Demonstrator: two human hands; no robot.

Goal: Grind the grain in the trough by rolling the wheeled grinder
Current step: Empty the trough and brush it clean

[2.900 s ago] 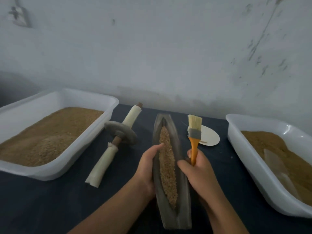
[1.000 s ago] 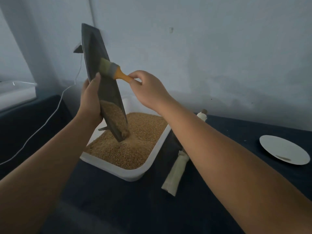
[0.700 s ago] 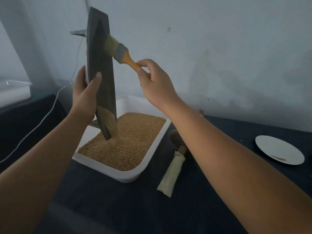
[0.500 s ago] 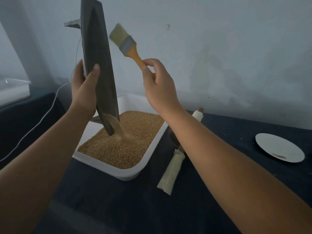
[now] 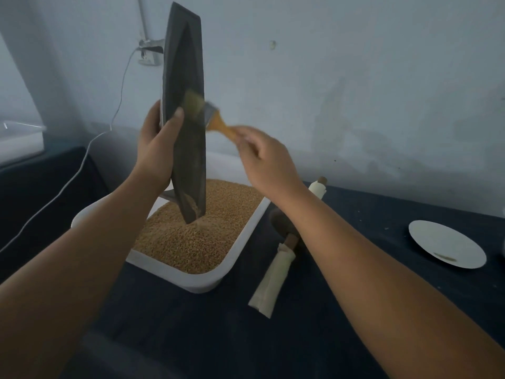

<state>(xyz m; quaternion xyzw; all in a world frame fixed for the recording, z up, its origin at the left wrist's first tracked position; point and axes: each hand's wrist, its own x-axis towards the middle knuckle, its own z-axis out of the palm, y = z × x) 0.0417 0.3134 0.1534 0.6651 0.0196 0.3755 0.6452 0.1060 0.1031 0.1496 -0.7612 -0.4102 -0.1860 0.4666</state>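
The pale wall [image 5: 355, 64] fills the upper half of the frame, and a table [image 5: 355, 228] under dark cloth fills the lower half. At lower centre a white plastic tray [image 5: 196, 283] sits on the cloth, heaped with golden grain [image 5: 191, 242].

The dark, boat-shaped trough [image 5: 183, 64] stands nearly upright over the tray, running from top centre down to its lower tip just above the heap. As in the frame half a second back it is tipped on end, but the thick slide of grain at its tip has thinned to a small trickle, and the inside is almost bare.

The wheeled grinder [image 5: 273, 280] lies on the cloth just right of the tray, its wheel partly hidden behind the right forearm. A white plate [image 5: 448, 247] sits at the right edge.

The left hand [image 5: 155, 154], at centre left, clasps the trough's left edge, with its thumb on the inner face. The right hand [image 5: 269, 162], at centre, pinches the orange handle of a flat brush [image 5: 218, 124]. Half a second ago the brush was lifted clear to the right of the trough; now its blurred bristles lie against the inner face at about mid-height.

A white cable [image 5: 82, 170] drops from a wall socket [image 5: 149, 54] at upper left.
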